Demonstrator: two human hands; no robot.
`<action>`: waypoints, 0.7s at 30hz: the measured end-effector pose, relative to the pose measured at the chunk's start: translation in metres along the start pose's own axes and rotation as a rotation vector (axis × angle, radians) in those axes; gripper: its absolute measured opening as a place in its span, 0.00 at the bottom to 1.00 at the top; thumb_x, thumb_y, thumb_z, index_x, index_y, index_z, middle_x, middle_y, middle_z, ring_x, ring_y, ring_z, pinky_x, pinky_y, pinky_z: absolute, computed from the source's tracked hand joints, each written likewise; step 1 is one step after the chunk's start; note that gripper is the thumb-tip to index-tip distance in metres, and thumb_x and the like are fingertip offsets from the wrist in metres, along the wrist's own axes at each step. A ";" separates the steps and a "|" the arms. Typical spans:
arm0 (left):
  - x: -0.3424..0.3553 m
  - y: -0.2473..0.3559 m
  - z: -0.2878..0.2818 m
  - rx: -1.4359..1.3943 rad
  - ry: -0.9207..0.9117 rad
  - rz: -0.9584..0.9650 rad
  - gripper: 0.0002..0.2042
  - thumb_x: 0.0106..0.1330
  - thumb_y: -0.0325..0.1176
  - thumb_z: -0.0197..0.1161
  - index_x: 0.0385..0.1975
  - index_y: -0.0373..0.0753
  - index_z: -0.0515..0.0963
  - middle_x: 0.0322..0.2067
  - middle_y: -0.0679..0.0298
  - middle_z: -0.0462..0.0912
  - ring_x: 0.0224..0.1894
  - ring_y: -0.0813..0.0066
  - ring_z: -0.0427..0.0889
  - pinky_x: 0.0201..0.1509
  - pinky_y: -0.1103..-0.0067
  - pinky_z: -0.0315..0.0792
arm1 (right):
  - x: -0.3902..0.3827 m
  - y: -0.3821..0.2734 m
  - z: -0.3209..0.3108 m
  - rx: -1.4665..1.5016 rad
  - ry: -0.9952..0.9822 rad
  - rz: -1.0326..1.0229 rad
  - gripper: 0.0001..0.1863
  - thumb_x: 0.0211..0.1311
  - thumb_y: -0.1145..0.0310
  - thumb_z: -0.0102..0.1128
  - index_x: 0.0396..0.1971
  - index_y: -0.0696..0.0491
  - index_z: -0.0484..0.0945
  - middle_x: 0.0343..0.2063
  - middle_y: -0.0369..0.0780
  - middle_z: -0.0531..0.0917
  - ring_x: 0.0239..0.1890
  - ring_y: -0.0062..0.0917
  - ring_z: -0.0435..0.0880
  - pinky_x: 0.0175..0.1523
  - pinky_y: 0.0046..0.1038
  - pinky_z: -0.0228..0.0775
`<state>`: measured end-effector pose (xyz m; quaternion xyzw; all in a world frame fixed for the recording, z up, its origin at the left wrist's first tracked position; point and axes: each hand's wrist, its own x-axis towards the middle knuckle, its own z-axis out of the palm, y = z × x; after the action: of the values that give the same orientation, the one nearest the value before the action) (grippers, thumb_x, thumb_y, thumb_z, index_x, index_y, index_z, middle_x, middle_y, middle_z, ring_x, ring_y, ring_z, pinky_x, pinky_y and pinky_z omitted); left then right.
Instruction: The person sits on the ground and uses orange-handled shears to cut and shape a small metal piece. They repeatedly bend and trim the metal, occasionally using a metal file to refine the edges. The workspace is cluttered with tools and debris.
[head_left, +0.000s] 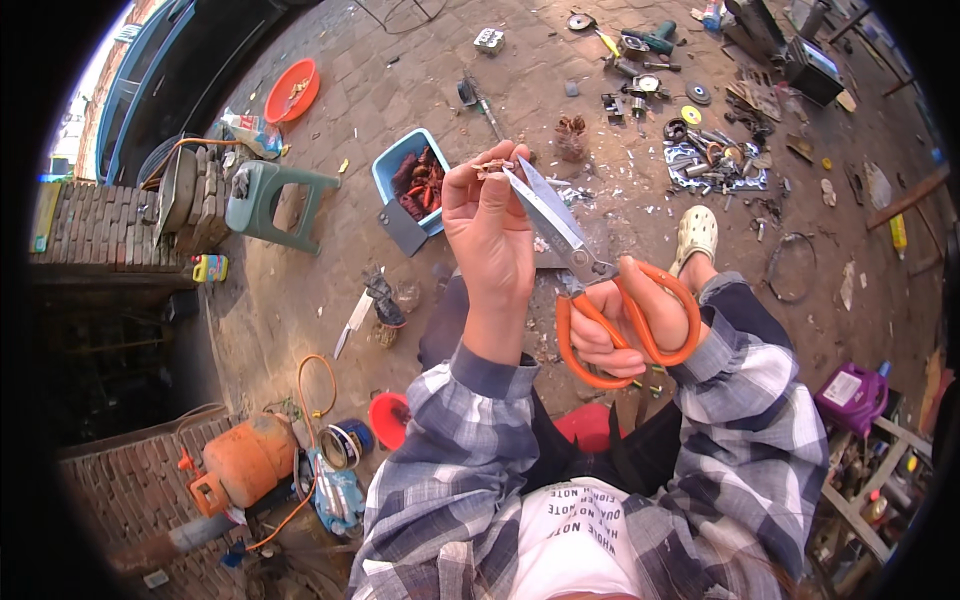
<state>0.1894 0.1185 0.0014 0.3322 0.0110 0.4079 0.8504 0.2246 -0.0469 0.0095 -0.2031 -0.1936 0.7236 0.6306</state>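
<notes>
I watched the right hand, fingers curled round the scissors, 2 blades parted. Just beyond, the left hand pinched 1 brown scrap near the blade tips. Snipping seemed underway; the next cut called for clear fingertips. Farther stood a blue tub.

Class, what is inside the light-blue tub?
Inside the light-blue tub is a heap of dark reddish-brown pieces; what they are is unclear. They cover the tub's bottom, so anything beneath them cannot be seen.
</notes>
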 end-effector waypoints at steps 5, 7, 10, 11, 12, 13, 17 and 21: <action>0.001 0.003 -0.001 0.004 0.030 0.003 0.07 0.62 0.27 0.58 0.39 0.36 0.73 0.44 0.56 0.78 0.49 0.67 0.76 0.57 0.76 0.71 | 0.005 -0.004 0.005 0.057 0.031 0.043 0.40 0.57 0.28 0.28 0.22 0.56 0.64 0.16 0.33 0.63 0.10 0.14 0.61 0.13 0.16 0.52; 0.003 0.004 -0.005 0.032 0.044 0.017 0.07 0.62 0.24 0.58 0.39 0.37 0.73 0.44 0.54 0.78 0.48 0.64 0.78 0.54 0.75 0.74 | 0.005 -0.008 0.008 0.043 0.056 0.050 0.39 0.57 0.28 0.27 0.22 0.56 0.63 0.16 0.33 0.62 0.10 0.15 0.61 0.14 0.17 0.52; 0.004 0.007 -0.009 0.052 0.044 0.002 0.08 0.61 0.23 0.59 0.39 0.36 0.73 0.43 0.52 0.78 0.46 0.63 0.79 0.52 0.74 0.75 | 0.001 -0.013 0.006 0.032 0.057 0.085 0.38 0.60 0.31 0.22 0.23 0.55 0.64 0.15 0.33 0.63 0.11 0.17 0.60 0.15 0.19 0.50; 0.004 0.008 -0.010 0.055 0.040 -0.010 0.08 0.61 0.23 0.59 0.39 0.36 0.73 0.42 0.52 0.79 0.45 0.63 0.79 0.51 0.74 0.75 | -0.001 -0.014 0.004 0.031 0.034 0.102 0.38 0.59 0.30 0.23 0.23 0.55 0.64 0.15 0.33 0.62 0.11 0.17 0.60 0.15 0.19 0.50; 0.004 0.009 -0.011 0.053 0.032 -0.018 0.08 0.60 0.23 0.60 0.39 0.35 0.73 0.42 0.52 0.79 0.45 0.64 0.80 0.51 0.74 0.75 | -0.003 -0.015 0.000 0.031 0.011 0.118 0.39 0.58 0.29 0.24 0.23 0.56 0.63 0.16 0.33 0.62 0.12 0.17 0.60 0.16 0.19 0.50; 0.004 0.010 -0.011 0.051 0.026 -0.026 0.08 0.60 0.23 0.60 0.39 0.35 0.73 0.42 0.52 0.79 0.44 0.64 0.80 0.51 0.74 0.75 | -0.005 -0.015 -0.003 0.030 -0.014 0.137 0.40 0.57 0.28 0.25 0.23 0.56 0.63 0.16 0.34 0.62 0.12 0.17 0.60 0.16 0.18 0.50; 0.005 0.012 -0.008 0.068 0.014 -0.038 0.10 0.60 0.23 0.60 0.41 0.33 0.74 0.41 0.52 0.79 0.44 0.64 0.80 0.51 0.74 0.76 | -0.010 -0.023 -0.002 0.129 -0.084 0.165 0.40 0.57 0.28 0.26 0.23 0.57 0.63 0.16 0.33 0.62 0.11 0.17 0.59 0.15 0.19 0.49; 0.004 0.014 -0.009 0.123 0.001 -0.071 0.11 0.59 0.22 0.61 0.42 0.31 0.73 0.41 0.53 0.79 0.44 0.64 0.80 0.51 0.74 0.76 | -0.008 -0.024 0.002 0.127 -0.089 0.117 0.40 0.58 0.29 0.26 0.24 0.57 0.63 0.17 0.34 0.63 0.11 0.16 0.59 0.15 0.19 0.49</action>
<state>0.1802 0.1328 0.0031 0.3831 0.0481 0.3760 0.8424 0.2450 -0.0521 0.0242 -0.1412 -0.1633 0.7782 0.5898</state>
